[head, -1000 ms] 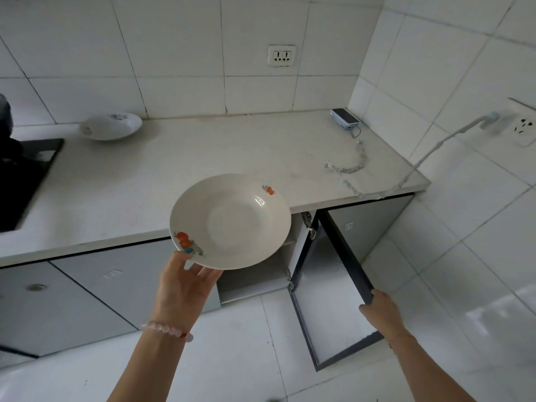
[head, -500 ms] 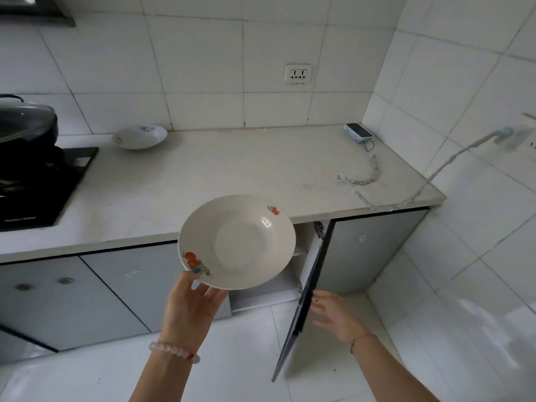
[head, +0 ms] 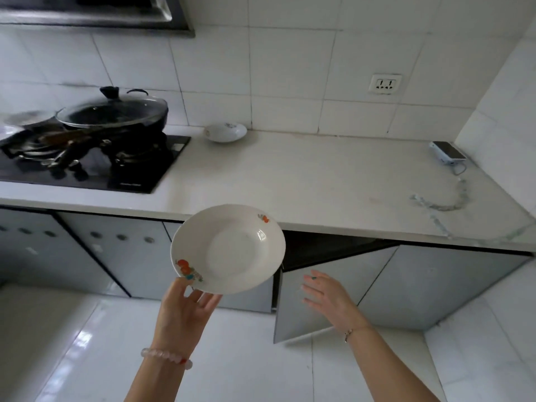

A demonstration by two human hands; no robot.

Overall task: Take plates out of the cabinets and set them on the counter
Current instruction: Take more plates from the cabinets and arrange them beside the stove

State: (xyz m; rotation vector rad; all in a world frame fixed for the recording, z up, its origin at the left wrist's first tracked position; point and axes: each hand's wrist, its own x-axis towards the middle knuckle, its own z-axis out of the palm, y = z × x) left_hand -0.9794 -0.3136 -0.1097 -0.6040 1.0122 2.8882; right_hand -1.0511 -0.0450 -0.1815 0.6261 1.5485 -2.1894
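The cabinet door (head: 359,271) has been swung nearly shut. A second ago it was held wide open by the right hand. Half a second ago it was about halfway round. Now only a dark gap is left above it, under the front edge of the counter (head: 319,181).

The right hand (head: 327,297) is seen just in front of the door. Its fingers are straight and spread, and nothing is held in them. Whether the fingertips touch the door cannot be told.

The plate (head: 229,250) (white, with a little orange flower on its rim) is held up in the air by the left hand (head: 185,309). The part of the rim nearest the person is pinched, with the thumb on top beside the flower and the other fingers underneath. The plate has been kept in this grip the whole time. It hangs just before the counter's front edge, about the middle of it. It has not been put down yet.

So the taking-out part looks done for this plate, and the door is almost dealt with. What seems to be left is for the plate to be lifted over the front edge and set down on the counter. Another plate (head: 226,132) is already sitting at the back edge, close beside the stove (head: 116,169).
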